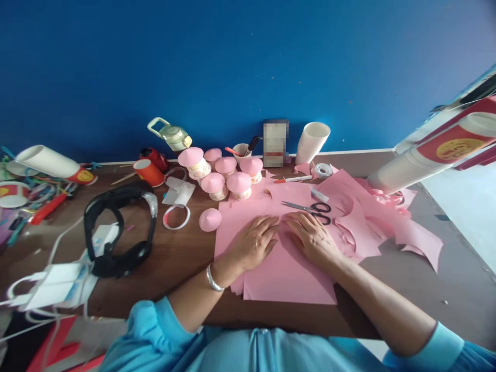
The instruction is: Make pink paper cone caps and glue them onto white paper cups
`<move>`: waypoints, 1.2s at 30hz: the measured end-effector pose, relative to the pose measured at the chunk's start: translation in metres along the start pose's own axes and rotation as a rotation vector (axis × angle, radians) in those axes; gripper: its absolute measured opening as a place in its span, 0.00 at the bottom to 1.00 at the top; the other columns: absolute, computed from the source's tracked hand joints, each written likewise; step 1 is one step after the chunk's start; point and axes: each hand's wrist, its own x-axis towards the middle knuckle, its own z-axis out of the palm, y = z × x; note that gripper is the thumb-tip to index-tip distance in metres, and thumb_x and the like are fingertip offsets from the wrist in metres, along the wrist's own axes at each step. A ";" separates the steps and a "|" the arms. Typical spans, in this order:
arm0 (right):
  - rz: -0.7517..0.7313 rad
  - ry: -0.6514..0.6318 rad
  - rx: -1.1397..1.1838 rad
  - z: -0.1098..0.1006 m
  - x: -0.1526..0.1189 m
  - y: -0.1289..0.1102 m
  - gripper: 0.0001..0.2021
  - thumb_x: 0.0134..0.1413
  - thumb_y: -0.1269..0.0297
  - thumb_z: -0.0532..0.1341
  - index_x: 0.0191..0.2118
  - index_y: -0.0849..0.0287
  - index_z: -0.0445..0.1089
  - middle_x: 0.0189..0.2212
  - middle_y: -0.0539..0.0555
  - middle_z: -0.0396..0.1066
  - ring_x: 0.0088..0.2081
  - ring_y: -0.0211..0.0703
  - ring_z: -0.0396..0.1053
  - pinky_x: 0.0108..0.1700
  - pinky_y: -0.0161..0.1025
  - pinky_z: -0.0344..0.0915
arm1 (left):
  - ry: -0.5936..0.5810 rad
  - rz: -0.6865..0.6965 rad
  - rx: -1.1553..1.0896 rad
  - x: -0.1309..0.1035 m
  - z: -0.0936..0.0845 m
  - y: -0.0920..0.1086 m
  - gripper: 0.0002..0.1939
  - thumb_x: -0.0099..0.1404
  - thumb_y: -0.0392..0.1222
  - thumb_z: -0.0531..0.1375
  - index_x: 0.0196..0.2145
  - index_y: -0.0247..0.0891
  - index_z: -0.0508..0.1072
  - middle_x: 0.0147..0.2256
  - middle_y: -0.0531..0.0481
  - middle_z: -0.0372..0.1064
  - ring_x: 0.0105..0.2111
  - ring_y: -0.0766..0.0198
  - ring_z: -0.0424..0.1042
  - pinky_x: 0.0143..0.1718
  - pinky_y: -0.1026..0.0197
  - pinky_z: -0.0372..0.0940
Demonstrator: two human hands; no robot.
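So in the head view, both bare hands were palm down on one big flat pink paper sheet [289, 281], fingertips close together. Left hand [253, 243] was open, fingers loosely bent, just pressing on it; right hand [312, 237] was the same, neither wrapped around anything. More pink sheets lay around it, too overlapped to count. One pair of dark-handled metal scissors [298, 206] sat at 12 o'clock from the right hand. Around 11 o'clock from both hands were six pink paper cones [239, 182] on patterned cups, plus one loose pink cone [210, 219] at 10 from the left.
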 end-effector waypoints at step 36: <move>0.221 -0.108 -0.408 -0.003 0.012 0.009 0.17 0.69 0.69 0.55 0.58 0.61 0.72 0.55 0.63 0.73 0.54 0.55 0.65 0.54 0.47 0.59 | 0.111 -0.028 0.046 -0.002 0.007 -0.028 0.18 0.76 0.38 0.54 0.60 0.38 0.72 0.63 0.40 0.70 0.64 0.52 0.69 0.65 0.44 0.69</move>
